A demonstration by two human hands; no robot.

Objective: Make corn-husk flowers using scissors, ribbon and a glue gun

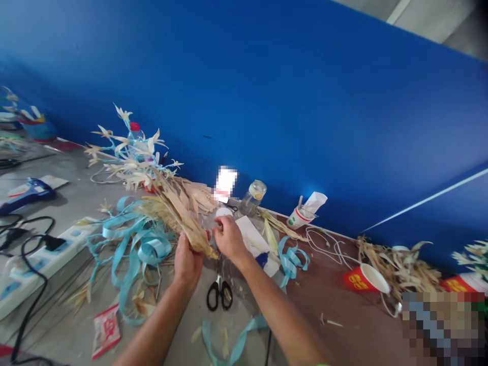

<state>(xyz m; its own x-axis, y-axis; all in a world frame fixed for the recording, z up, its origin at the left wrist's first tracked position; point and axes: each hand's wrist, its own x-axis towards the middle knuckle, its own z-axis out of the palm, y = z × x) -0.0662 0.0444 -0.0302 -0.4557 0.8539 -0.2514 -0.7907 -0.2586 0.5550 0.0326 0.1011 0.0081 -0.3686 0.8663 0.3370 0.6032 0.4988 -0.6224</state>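
At a cluttered craft table against a blue wall, your left hand [188, 260] is closed around the narrow end of a dried husk bundle [179, 211], which fans up and away to the left above the tabletop. Your right hand [229, 236] sits just beside that gripped end, fingertips drawn together (whether they pinch anything is too small to tell). Black-handled scissors [219, 296] lie on the table directly below your hands. Loops of light blue ribbon [143, 246] sprawl to the left of the bundle, near a white power strip [46, 256]. To the right, well apart, a red paper cup [365, 279] lies tipped on its side.
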